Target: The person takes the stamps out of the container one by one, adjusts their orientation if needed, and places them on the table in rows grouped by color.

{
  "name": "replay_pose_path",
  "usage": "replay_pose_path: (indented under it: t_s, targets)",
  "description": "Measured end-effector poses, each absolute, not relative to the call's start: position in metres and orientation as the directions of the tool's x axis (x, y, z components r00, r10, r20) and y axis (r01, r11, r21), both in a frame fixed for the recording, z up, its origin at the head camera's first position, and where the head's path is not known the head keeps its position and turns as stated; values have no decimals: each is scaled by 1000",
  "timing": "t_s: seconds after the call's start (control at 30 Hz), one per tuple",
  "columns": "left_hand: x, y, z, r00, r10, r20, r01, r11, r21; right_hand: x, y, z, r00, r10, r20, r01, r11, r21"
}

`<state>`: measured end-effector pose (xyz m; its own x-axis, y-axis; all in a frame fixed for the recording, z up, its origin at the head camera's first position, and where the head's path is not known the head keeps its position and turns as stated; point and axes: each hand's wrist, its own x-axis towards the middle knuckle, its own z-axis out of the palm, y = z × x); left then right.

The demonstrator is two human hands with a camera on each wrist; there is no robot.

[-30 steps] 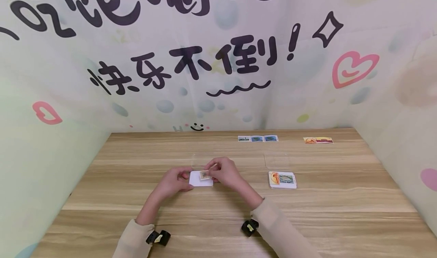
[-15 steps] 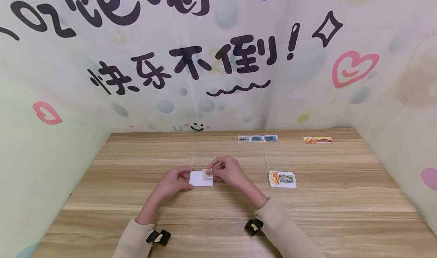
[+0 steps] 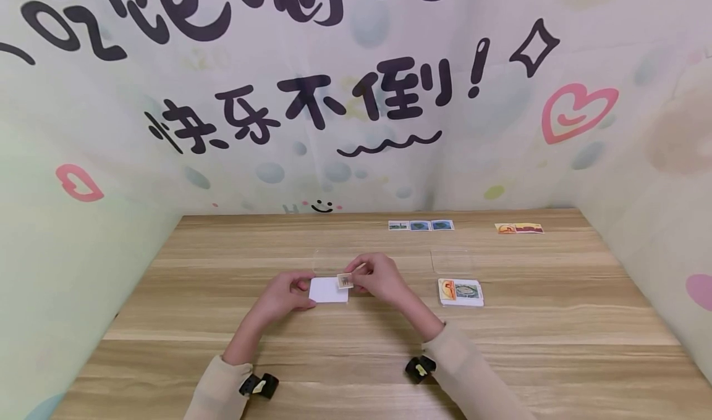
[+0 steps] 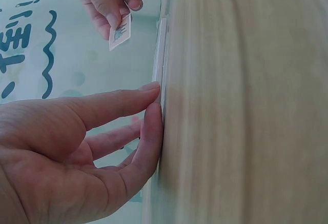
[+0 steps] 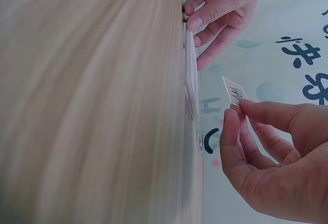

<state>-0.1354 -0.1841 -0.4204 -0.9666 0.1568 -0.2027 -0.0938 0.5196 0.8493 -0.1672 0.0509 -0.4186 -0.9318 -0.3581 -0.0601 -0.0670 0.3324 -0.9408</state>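
Note:
A small pale stamp (image 3: 344, 281) with a dark picture is pinched between the thumb and fingers of my right hand (image 3: 378, 279). It is raised over the right back corner of a white card stack (image 3: 324, 291), with a gap between stamp and stack in the right wrist view. My left hand (image 3: 283, 295) holds that stack at its left side, thumb at the near edge and fingers toward the far edge. From the side, the left wrist view shows the stack's thin edge (image 4: 161, 49) low on the table, under the fingertips.
To the right lies a second white card stack (image 3: 464, 302) with an orange stamp and a grey-green stamp on top. Two clear plastic pieces (image 3: 452, 262) lie behind the stacks. Farther back are a strip of blue stamps (image 3: 420, 225) and a red-yellow pair (image 3: 519, 228), near the wall.
My right hand has drawn the stamp to the right, from over the middle of the white stack to its right back corner. My left hand stays at the stack's left side.

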Motion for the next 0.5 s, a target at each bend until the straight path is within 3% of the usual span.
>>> replay_pose_path:
  t_s: [0.5]
  targets:
    - [-135,-185,-421,-967,157,-201,-95,509,856,-165,61,-415,-942,-334,-18,-97,324,-941]
